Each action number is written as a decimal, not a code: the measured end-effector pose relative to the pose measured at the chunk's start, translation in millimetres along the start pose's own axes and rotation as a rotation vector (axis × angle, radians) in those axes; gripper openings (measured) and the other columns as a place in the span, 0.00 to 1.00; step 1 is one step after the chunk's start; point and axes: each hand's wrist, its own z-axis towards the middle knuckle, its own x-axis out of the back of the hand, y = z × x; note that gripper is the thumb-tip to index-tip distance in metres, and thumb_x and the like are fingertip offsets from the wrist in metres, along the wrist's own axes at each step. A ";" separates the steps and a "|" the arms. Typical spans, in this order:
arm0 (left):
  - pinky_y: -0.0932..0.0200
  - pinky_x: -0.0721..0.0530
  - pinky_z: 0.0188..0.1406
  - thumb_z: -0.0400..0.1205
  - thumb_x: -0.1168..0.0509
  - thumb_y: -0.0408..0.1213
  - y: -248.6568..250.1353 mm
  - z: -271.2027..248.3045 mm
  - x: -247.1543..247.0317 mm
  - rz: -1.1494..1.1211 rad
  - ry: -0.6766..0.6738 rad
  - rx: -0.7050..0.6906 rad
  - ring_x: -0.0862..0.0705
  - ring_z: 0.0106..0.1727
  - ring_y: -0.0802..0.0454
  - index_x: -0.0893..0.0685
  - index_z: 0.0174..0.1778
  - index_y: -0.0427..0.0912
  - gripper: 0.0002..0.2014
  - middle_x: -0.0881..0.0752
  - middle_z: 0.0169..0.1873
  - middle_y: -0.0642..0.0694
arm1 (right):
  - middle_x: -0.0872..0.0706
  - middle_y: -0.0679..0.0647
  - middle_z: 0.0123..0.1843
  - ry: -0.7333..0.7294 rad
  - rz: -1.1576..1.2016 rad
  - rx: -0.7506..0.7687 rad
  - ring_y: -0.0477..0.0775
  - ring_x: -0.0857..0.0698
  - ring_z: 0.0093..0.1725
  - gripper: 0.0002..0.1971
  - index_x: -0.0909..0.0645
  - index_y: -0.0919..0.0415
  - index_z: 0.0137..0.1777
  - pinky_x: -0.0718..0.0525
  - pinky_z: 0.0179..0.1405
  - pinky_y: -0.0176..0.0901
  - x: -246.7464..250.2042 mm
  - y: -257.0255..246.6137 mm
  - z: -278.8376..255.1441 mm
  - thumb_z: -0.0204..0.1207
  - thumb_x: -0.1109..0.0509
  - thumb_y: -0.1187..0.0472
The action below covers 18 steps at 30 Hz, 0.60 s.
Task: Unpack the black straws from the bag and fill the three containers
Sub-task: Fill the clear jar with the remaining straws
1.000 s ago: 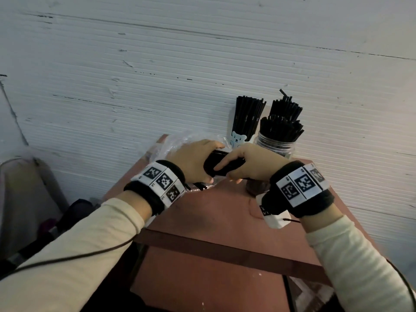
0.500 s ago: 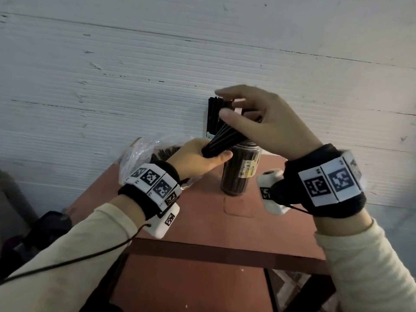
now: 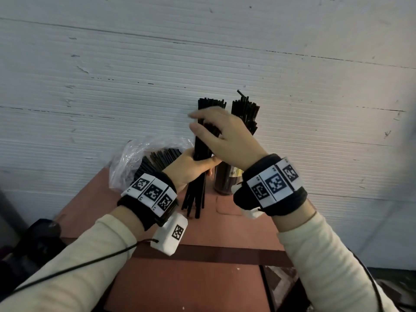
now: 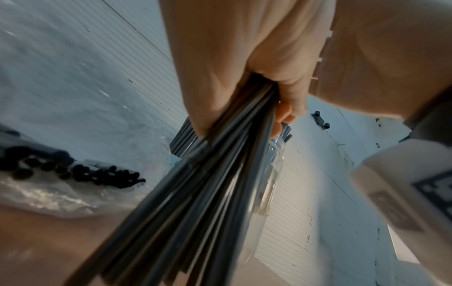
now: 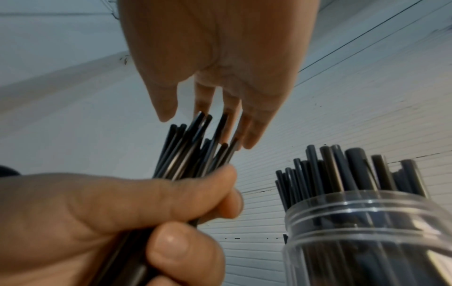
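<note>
**Left hand grips an upright bundle of straws, right hand open at its top**

Nearest the camera, two cream sleeves [image 3: 319,262] lead to black wrist bands with white coded tags, above a reddish-brown wooden table [image 3: 202,282]. The left hand [image 3: 186,167] is wrapped round a bundle of thin black plastic straws [image 3: 203,145], thumb and fingers curled about its middle. The bundle stands nearly upright above the table; its lower ends fan out below the fist, and whether they touch the tabletop cannot be told. The wrist view from the right shows the left thumb [image 5: 168,249] pressed across the bundle. The right hand [image 3: 227,136] is open just above the left, fingers straight and spread loosely, their tips [image 5: 249,135] at the upper ends of the bundle; it closes on nothing.

Just behind the hands stands a clear round plastic jar [image 5: 367,222], packed with upright black straws. Another upright set of black straws [image 3: 211,102] rises behind the right hand's fingers; its container is hidden. To the left, at the table's far edge, lies a crumpled clear plastic bag [image 3: 132,158] with more black straws inside, their open ends facing the left wrist camera. A white ribbed wall [image 3: 112,75] closes the scene.
</note>
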 end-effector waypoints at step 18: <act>0.52 0.16 0.52 0.87 0.40 0.41 19.3 -8.9 5.0 0.082 -0.171 0.029 0.23 0.34 0.46 0.27 0.28 0.42 0.19 0.26 0.25 0.46 | 0.38 0.50 0.73 0.174 0.195 -0.111 0.49 0.28 0.70 0.44 0.37 0.53 0.79 0.23 0.68 0.36 3.7 2.0 -12.3 0.66 0.18 0.48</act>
